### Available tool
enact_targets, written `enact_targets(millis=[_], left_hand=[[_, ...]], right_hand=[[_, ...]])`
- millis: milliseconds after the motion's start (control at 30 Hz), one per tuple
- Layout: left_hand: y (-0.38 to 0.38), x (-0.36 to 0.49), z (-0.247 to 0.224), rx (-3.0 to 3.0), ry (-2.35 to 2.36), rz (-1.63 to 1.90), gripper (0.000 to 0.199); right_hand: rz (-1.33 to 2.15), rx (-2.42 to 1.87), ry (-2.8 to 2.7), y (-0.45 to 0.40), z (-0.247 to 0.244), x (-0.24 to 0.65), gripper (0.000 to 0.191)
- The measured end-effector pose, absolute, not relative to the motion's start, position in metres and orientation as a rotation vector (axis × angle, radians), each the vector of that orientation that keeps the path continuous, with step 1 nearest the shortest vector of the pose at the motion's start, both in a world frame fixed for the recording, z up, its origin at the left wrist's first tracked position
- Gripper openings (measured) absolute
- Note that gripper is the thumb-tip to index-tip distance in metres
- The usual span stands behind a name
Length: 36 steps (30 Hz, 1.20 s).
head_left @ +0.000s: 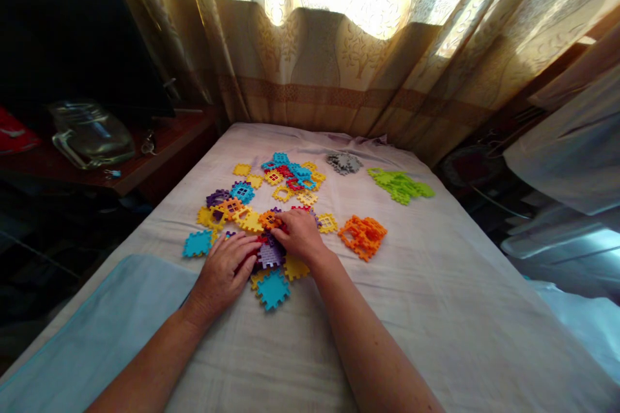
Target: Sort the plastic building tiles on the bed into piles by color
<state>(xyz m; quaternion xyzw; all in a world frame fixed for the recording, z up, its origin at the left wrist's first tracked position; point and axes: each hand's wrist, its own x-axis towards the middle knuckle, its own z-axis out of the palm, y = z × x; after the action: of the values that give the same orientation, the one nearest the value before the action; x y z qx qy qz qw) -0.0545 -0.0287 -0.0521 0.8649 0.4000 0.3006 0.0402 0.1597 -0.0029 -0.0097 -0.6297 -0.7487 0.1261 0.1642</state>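
Note:
My left hand (227, 266) lies over the near part of a mixed pile of plastic interlocking tiles, its fingers stretched out and its thumb apart. Under and beside its fingertips are red pieces and a purple tile (270, 254). My right hand (303, 235) reaches into the same pile, thumb and fingertips closed at the edge of an orange window tile (268, 220). Nearest to me lies a blue tile (273, 289), with a yellow tile (295, 268) partly under the right wrist. Another blue tile (197, 244) is left of the left hand.
Sorted heaps lie apart: orange tiles (363, 237), green tiles (401, 185) and grey tiles (344, 162). More mixed tiles (290, 174) spread farther back. A pale blue cloth (130, 316) covers the sheet's left side. A glass jar (94, 135) stands on the side table by a dark screen.

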Motion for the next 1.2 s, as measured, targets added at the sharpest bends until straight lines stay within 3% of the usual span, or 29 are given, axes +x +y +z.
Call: enact_targets(millis=[333, 733, 1200], left_hand=[[-0.029, -0.054, -0.053, 2.643, 1.227, 0.936, 0.03], [-0.028, -0.055, -0.054, 2.608, 1.233, 0.92, 0.031], [-0.026, -0.057, -0.054, 2.629, 1.22, 0.902, 0.032]], right_hand=[[0.343, -1.809, -1.892, -0.008, -0.009, 0.169, 0.042], [0.516, -2.203, -1.674, -0.05, 0.037, 0.293, 0.037], [0.517, -2.274, -1.679, -0.056, 0.03, 0.318, 0.049]])
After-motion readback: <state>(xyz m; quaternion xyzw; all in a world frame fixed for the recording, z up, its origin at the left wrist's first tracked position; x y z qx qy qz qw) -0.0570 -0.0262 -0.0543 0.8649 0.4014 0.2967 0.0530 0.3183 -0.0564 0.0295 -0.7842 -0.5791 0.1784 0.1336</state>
